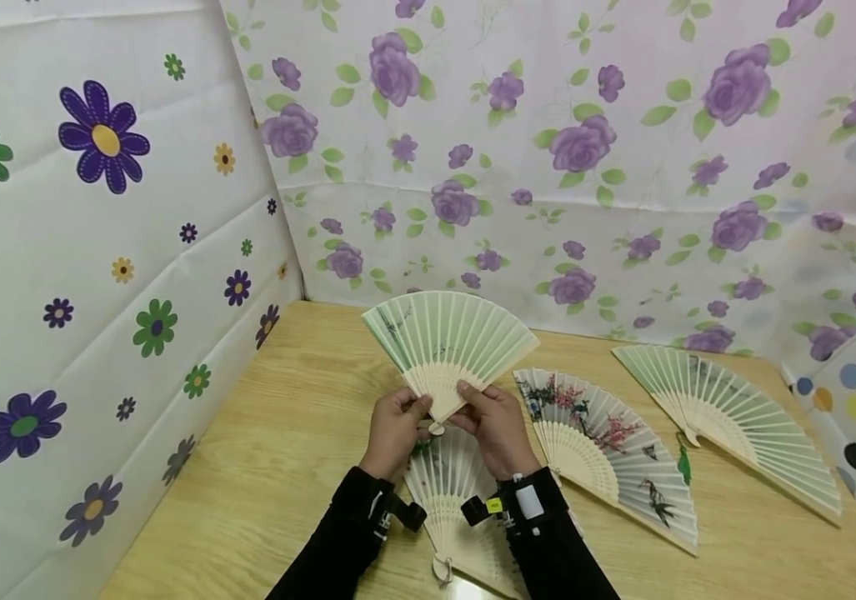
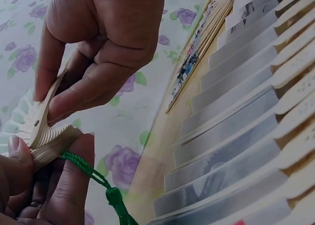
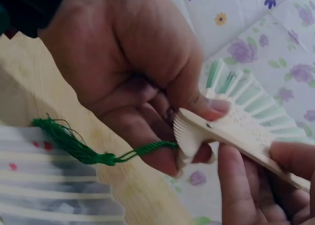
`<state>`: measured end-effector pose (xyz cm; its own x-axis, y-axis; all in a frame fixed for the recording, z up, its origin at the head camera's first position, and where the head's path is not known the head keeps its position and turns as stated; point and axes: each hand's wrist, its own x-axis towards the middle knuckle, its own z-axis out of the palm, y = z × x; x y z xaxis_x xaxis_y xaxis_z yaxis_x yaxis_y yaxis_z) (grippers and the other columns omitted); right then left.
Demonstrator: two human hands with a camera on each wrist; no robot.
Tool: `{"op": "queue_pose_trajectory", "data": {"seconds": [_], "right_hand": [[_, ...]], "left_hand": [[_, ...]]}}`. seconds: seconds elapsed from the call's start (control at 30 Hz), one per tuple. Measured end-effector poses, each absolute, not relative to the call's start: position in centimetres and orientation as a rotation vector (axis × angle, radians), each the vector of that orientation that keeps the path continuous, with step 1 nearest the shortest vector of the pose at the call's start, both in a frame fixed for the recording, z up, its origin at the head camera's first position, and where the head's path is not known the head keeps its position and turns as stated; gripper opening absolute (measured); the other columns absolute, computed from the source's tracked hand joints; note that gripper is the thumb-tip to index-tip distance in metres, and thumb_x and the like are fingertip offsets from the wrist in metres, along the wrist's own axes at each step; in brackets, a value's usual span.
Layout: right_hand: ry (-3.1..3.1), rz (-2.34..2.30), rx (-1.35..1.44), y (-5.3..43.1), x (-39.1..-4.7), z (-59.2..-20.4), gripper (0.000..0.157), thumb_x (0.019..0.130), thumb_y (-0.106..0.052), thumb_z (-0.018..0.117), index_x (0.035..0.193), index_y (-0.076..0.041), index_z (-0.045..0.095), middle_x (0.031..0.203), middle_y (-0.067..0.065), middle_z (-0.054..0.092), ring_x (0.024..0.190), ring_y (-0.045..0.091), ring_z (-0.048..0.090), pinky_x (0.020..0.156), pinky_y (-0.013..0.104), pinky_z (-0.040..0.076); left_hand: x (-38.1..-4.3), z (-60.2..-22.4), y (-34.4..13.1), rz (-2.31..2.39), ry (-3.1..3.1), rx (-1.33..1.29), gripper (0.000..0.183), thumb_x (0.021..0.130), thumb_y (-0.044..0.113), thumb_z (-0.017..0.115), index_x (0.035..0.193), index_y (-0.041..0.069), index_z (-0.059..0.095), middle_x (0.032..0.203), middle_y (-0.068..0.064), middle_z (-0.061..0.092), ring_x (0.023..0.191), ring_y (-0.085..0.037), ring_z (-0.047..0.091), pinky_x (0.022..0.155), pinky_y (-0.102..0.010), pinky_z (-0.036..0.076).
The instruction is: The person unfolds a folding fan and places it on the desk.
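Left hand [image 1: 395,421] and right hand [image 1: 493,421], each grip pinching green fan [image 1: 448,340] near pivot, fan spread above bench [image 1: 285,433]. Green tassel [image 3: 74,144] dangling. Three fans lying open on bench.

Both hands, left [image 1: 395,419] and right [image 1: 493,421], raised together, fingers pinching.

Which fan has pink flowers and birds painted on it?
The open paper fan with pink blossoms and birds, lying on the wooden table just right of the hands. The held fan and the far-right fan are plain pale green.
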<state>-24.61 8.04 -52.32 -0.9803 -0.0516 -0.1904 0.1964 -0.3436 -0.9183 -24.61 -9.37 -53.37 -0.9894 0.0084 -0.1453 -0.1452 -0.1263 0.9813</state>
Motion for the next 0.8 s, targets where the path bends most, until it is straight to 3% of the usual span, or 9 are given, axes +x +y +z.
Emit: {"op": "queue_pose_trajectory", "data": {"seconds": [0.2,0.33,0.57,0.8], "right_hand": [[1.707,-2.397,0.136,8.3,-24.6,-52.3,0.040,0.122,-0.022,0.058,0.141,0.012,0.066,0.104,0.001,0.085,0.092,0.010,0.084,0.091,0.029,0.071],[1.668,-2.465,0.155,7.8,-24.4,-52.7,0.041,0.123,-0.021,0.054,0.142,0.013,0.065,0.106,0.004,0.086,0.095,0.013,0.086,0.094,0.033,0.072],[1.627,-2.588,0.205,6.6,-24.4,-52.9,0.039,0.122,-0.022,0.055,0.141,0.011,0.063,0.110,0.002,0.084,0.098,0.013,0.086,0.098,0.032,0.070],[1.672,-2.528,0.165,7.1,-24.4,-52.5,0.035,0.122,-0.018,0.056,0.138,0.012,0.065,0.107,0.002,0.083,0.096,0.013,0.086,0.097,0.032,0.071]], "left_hand": [[-24.4,-53.5,-9.6,2.256,2.017,-0.180,0.019,0.116,0.009,0.067,0.112,-0.007,0.076,0.093,-0.003,0.070,0.079,-0.008,0.073,0.067,-0.023,0.061],[-24.4,-53.9,-9.7,2.291,2.016,-0.197,0.020,0.116,0.008,0.067,0.106,-0.007,0.073,0.096,-0.005,0.070,0.079,-0.009,0.072,0.068,-0.023,0.062],[-24.9,-54.0,-9.8,2.396,1.962,-0.234,0.020,0.117,0.007,0.064,0.123,-0.010,0.074,0.100,-0.008,0.074,0.079,-0.010,0.071,0.066,-0.026,0.059],[-24.9,-54.0,-9.7,2.401,1.929,-0.250,0.018,0.116,0.007,0.065,0.114,-0.009,0.073,0.097,-0.005,0.072,0.074,-0.008,0.070,0.064,-0.024,0.058]]}}
